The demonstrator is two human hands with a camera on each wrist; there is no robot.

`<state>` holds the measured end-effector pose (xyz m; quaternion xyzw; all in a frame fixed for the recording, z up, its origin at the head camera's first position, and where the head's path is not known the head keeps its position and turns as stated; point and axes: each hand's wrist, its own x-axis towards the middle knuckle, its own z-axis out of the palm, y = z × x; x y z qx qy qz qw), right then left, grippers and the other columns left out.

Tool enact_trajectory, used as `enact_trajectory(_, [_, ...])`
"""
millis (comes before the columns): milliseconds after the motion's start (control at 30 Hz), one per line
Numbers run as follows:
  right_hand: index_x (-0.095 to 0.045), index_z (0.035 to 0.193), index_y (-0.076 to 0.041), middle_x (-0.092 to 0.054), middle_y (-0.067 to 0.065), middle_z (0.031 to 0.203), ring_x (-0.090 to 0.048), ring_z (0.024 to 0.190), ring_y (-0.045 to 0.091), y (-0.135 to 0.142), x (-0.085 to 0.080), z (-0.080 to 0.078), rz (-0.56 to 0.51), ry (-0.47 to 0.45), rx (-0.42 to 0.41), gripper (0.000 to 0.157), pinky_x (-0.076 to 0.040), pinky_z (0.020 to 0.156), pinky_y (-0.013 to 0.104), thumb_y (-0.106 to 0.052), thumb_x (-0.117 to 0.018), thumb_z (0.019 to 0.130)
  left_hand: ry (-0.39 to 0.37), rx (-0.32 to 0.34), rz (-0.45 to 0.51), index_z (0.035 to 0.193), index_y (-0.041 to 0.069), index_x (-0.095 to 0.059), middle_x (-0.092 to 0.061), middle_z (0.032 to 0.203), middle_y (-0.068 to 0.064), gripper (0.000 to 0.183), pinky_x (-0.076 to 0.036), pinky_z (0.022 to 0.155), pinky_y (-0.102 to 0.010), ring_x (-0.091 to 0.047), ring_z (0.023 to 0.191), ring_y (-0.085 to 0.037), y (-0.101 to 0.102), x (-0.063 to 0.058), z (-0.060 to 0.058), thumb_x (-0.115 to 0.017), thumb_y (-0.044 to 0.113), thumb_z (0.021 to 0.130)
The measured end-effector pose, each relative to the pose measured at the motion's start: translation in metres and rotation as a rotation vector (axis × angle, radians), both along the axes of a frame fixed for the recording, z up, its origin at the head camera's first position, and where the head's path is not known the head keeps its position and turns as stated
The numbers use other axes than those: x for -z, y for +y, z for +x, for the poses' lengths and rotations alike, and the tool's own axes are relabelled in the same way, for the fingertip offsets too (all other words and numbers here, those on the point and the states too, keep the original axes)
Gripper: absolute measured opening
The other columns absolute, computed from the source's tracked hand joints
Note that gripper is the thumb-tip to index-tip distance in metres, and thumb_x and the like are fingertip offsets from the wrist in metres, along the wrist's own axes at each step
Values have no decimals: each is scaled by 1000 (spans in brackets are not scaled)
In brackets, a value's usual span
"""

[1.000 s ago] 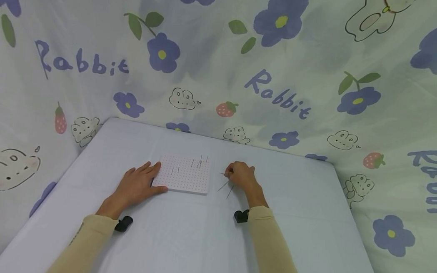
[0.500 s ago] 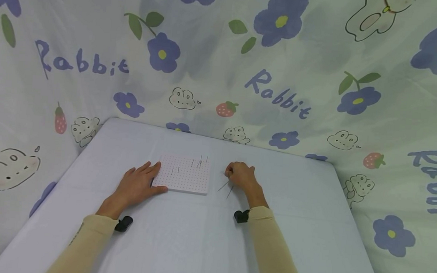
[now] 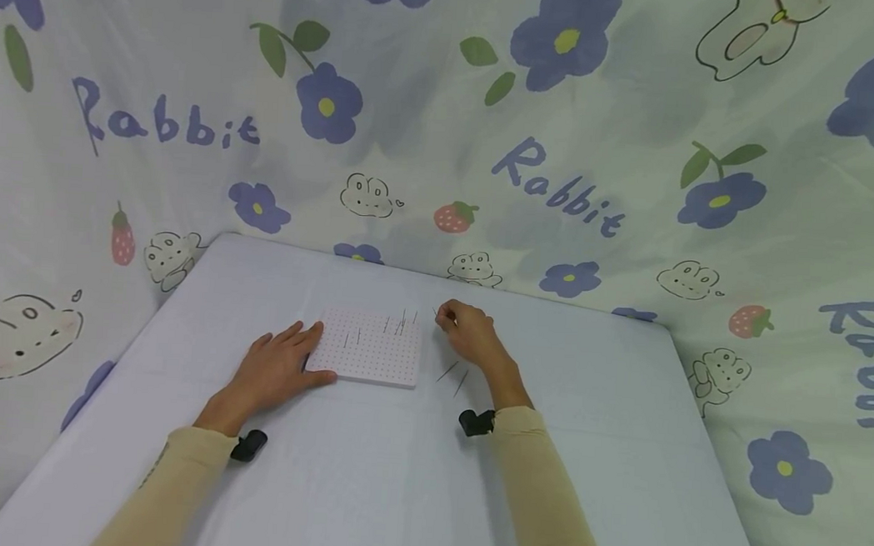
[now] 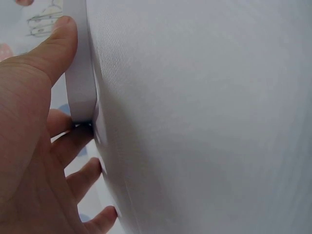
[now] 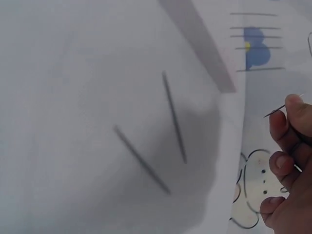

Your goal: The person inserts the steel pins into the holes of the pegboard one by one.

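A white square board (image 3: 364, 362) with a grid of small dots lies on the table. Several thin dark needles (image 3: 403, 325) stand up from it, most toward its far right. My left hand (image 3: 271, 371) rests at the board's left side with fingers spread, its thumb against the front edge (image 4: 82, 92). To the right of the board, my right hand (image 3: 469, 332) is raised and pinches a thin needle (image 5: 274, 111) between thumb and forefinger, the tip pointing out past the fingers.
Two loose needles (image 3: 448, 371) lie on the white tabletop (image 3: 387, 470) between the board and my right forearm. A cloth (image 3: 415, 138) printed with flowers and rabbits hangs behind and at the sides of the table.
My right hand has lifted a needle that lay beside the loose ones and moved up and left toward the board's far right corner. The left hand stays put.
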<state>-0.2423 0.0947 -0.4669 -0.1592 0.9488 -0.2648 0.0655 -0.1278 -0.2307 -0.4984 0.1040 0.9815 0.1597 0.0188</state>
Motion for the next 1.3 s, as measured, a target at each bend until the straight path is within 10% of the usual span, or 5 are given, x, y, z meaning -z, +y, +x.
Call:
enact_trajectory(333, [-62,107,-14,-65,-5,94,-55,77,14,-19,-18,4,-184,65,-58,14,-48,64,28,-27,-56,105,-12,-6,-3,155,1,-34,-37,159,-20,96,-21,113,-70,-28,148,-44,0,0,0,-67,62,88])
enact_trajectory(1300, [-69,103,-19,-71,-6,100,-58,92,14,-44,-12,20,-136,83,-83,13,-50,84,34,-29,-61,99,-13,-7,-9,156,1,-34,-37,159,-20,96,-20,113,-70,-28,148,-44,0,0,-1,-67,61,89])
